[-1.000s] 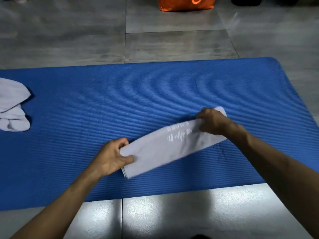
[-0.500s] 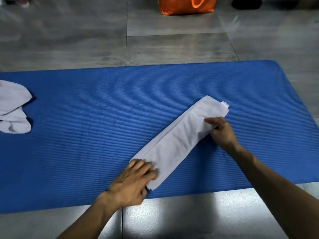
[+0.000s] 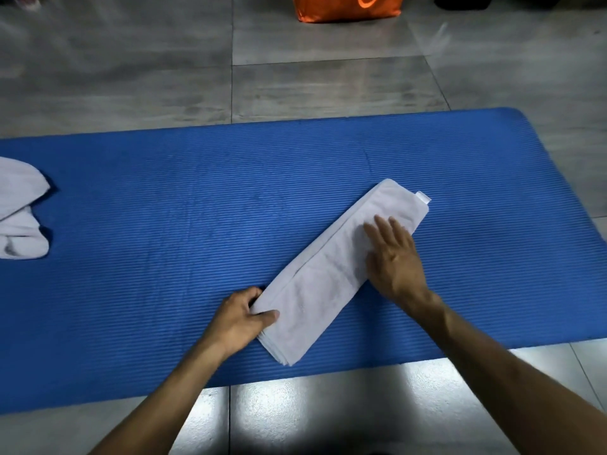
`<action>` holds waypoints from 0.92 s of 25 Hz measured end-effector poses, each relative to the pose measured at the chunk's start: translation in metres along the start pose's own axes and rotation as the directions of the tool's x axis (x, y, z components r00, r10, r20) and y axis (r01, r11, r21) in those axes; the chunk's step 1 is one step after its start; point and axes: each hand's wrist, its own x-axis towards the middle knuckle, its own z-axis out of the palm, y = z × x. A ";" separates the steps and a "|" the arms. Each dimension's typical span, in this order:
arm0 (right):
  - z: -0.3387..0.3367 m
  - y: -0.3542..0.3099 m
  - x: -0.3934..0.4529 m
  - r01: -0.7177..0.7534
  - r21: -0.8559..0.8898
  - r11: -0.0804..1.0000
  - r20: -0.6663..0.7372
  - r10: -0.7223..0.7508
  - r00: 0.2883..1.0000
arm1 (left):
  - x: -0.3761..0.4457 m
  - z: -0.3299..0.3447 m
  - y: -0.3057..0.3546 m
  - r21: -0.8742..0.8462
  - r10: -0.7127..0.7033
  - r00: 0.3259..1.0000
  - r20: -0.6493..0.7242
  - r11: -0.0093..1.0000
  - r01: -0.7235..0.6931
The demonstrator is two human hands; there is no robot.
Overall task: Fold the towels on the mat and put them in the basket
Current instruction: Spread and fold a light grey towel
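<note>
A pale grey towel (image 3: 323, 280), folded into a long narrow strip, lies diagonally on the blue mat (image 3: 164, 224), its tagged end pointing far right. My left hand (image 3: 239, 318) pinches the strip's near left corner, thumb on top and fingers under the edge. My right hand (image 3: 392, 257) lies flat on the strip's upper half with straight, spread fingers. More crumpled pale towels (image 3: 18, 208) sit at the mat's left edge, partly cut off by the frame. An orange basket (image 3: 348, 6) stands on the floor beyond the mat, only its lower part in view.
Grey floor tiles (image 3: 328, 83) surround the mat. A dark object (image 3: 463, 1) sits at the top right edge beside the basket. Glare brightens the tiles (image 3: 295, 408) just in front of the mat's near edge.
The towel was flipped into a narrower strip, its printed side now hidden. My right hand opened and slid flat onto the towel's upper half. My left hand moved to pinch the near left corner.
</note>
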 end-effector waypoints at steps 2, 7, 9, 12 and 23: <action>0.012 -0.023 -0.034 0.277 0.144 0.950 -0.087 -0.267 0.960 | -0.002 -0.001 0.004 -0.046 -0.011 1.000 0.010 0.999 0.011; 0.047 -0.087 -0.110 0.392 0.237 0.889 -0.059 -0.389 0.919 | -0.017 -0.007 0.022 -0.211 0.133 0.943 0.306 0.975 -0.069; 0.051 -0.091 -0.112 0.339 0.327 0.882 -0.124 -0.315 0.941 | -0.019 -0.014 0.027 -0.212 0.133 0.870 0.475 0.977 -0.034; 0.042 -0.082 -0.118 0.261 0.576 0.775 -0.084 -0.262 0.961 | -0.021 -0.023 0.028 -0.128 0.202 0.881 0.428 0.978 -0.162; -0.019 -0.074 -0.143 -0.132 0.973 0.191 0.132 0.014 0.991 | -0.016 0.007 0.024 0.182 0.339 0.810 0.479 0.864 -0.470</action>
